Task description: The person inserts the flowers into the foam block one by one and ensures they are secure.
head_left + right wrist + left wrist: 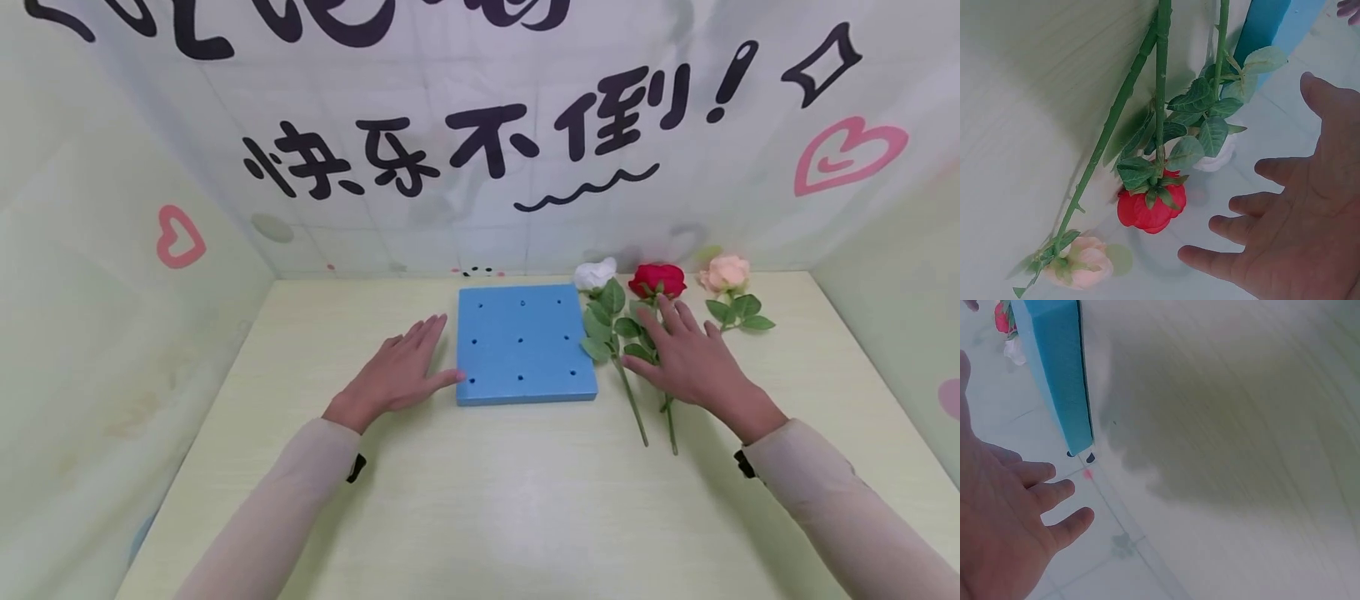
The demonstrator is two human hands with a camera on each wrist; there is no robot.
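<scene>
A square blue board (497, 360) with several small holes lies flat on the table. Beside its left edge my left hand (397, 367) hovers with fingers extended, thumb tip at the board's lower left; whether it touches, I cannot tell. To the board's right lie three artificial roses: a white rose (596, 273) whose leaves overlap the board's edge, a red rose (657, 281) and a pink rose (725, 273). Over the stems of the red and pink ones is my right hand (690, 362), fingers spread and holding nothing. In the right wrist view, a gap separates that hand from the red rose (1150, 209).
The pale wooden table (480, 500) ends at a fabric backdrop (375, 242) with black writing and pink hearts. Similar fabric walls stand on the left (112, 333) and right (900, 292).
</scene>
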